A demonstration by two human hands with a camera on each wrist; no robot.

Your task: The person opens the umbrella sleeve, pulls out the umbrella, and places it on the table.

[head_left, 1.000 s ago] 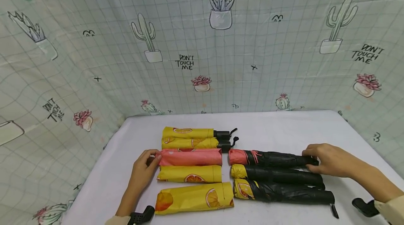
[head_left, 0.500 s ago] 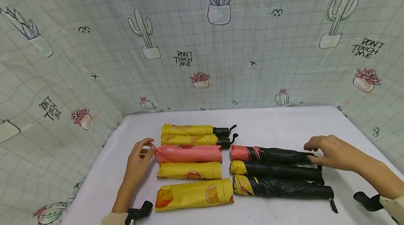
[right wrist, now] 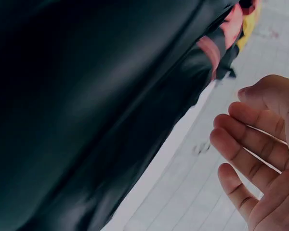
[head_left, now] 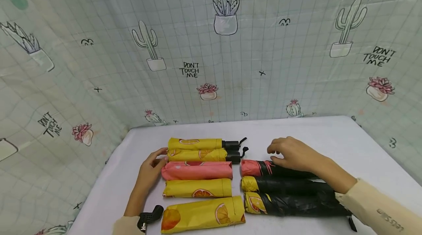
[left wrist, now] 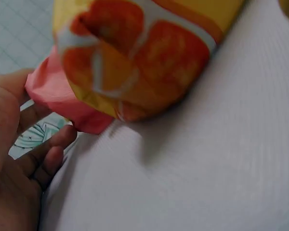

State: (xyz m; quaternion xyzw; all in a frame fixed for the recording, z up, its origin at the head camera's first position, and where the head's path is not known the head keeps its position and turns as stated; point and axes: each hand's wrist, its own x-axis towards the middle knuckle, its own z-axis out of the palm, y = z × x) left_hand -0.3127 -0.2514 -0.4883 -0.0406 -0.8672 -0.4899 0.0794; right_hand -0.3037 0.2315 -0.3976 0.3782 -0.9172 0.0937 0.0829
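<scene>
The black umbrellas (head_left: 293,185) look glossy, the pink sleeve (left wrist: 60,96) matt, finely ribbed cloth.

Umbrella sleeves, five: four yellow sleeves (head_left: 204,215) and one pink sleeve (head_left: 201,171). Black handles (head_left: 230,145) projecting from yellow sleeves, two, with two black loops (head_left: 245,150), one apiece. Rolled black umbrellas (head_left: 293,186), three — two with yellow ends, one with a pink end (head_left: 250,168). Dangling black strap (head_left: 352,224) at the nearest of these, one. White surface (head_left: 296,129), one. Patterned cloth (head_left: 280,52), one — bearing three "DON'T TOUCH ME" prints (head_left: 189,70), two branched cacti (head_left: 152,50) in drawn pots, and three pink succulents (head_left: 207,91), likewise potted. Beige garment cuffs (head_left: 354,197), two. Black wrist device (head_left: 150,216) visible from the head, one.
</scene>
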